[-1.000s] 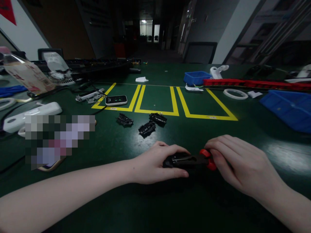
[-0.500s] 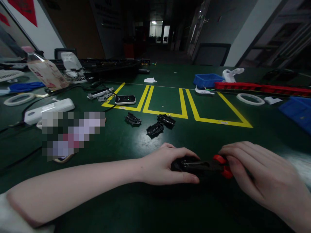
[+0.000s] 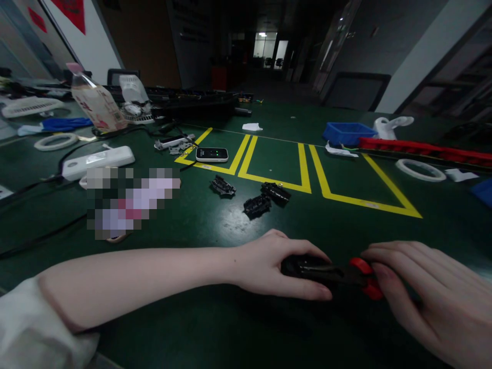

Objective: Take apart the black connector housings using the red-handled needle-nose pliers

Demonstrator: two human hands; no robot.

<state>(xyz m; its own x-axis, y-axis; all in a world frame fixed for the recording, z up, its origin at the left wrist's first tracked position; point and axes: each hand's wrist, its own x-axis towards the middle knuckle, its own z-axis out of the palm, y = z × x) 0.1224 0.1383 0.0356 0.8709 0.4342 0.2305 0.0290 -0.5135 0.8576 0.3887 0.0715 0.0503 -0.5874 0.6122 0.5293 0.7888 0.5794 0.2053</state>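
My left hand (image 3: pixel 272 266) is closed around a dark, glossy black part (image 3: pixel 302 266), its thumb and fingers on either side. My right hand (image 3: pixel 426 292) grips a pair of pliers by its red handles (image 3: pixel 361 265). The dark head of the pliers points left and meets the black part; shadow hides where exactly they touch. Beyond my left hand lie three black plastic pieces: one black piece (image 3: pixel 223 186) apart on the left, a second (image 3: pixel 257 206) and a third (image 3: pixel 277 192) close together.
Yellow tape outlines (image 3: pixel 274 182) mark the green table. A small device (image 3: pixel 212 155) lies in the left outline. Further left are a blurred-out phone (image 3: pixel 138 205), a white power strip (image 3: pixel 99 163) and a bottle (image 3: pixel 98 102). A blue bin (image 3: pixel 346 134), red strip (image 3: pixel 407 149) and tape roll (image 3: pixel 421 170) lie right.
The view has turned slightly left, so the table, its objects and my hands appear further right. Both hands keep their holds on the black part and the pliers.
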